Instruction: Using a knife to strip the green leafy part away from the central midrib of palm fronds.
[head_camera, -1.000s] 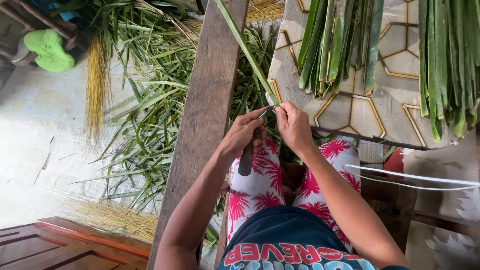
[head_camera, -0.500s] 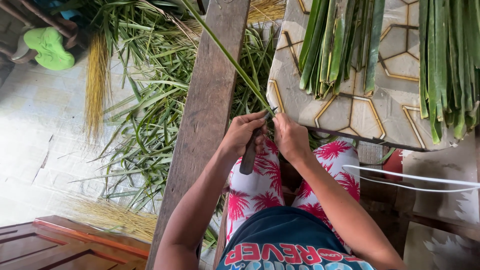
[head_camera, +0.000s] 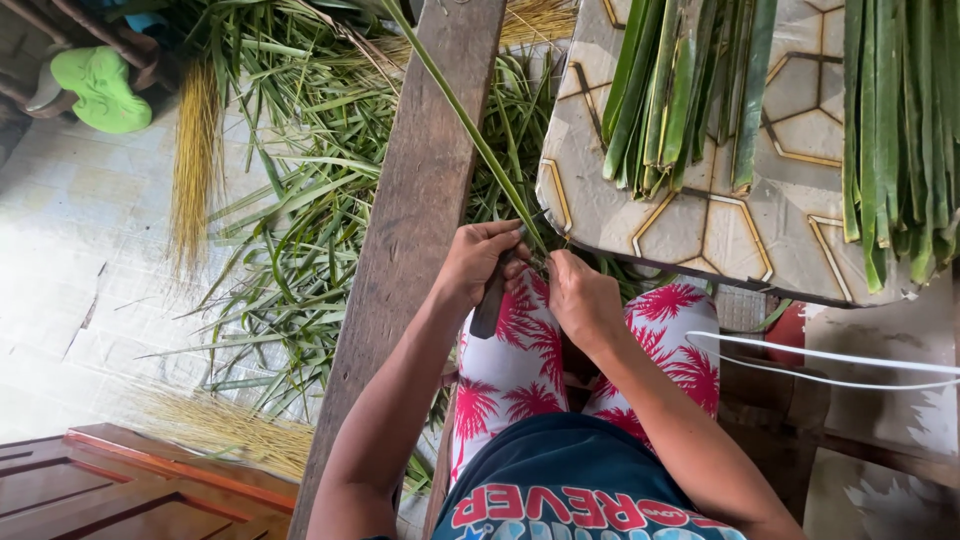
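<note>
left hand (head_camera: 478, 262) clamped on dark knife handle (head_camera: 489, 304), centre of frame. right hand (head_camera: 580, 296) pinches base of long green leaf strip (head_camera: 470, 130), which runs to upper centre. patterned surface (head_camera: 700, 215) at upper right carries cut leaf bundles (head_camera: 680, 90).

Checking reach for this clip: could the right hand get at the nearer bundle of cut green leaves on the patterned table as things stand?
Probably yes. The right hand sits just below the table edge, and the leaf bundle lies uncovered above it with nothing between. But the hand is pinching the long leaf strip and would have to let go.
</note>
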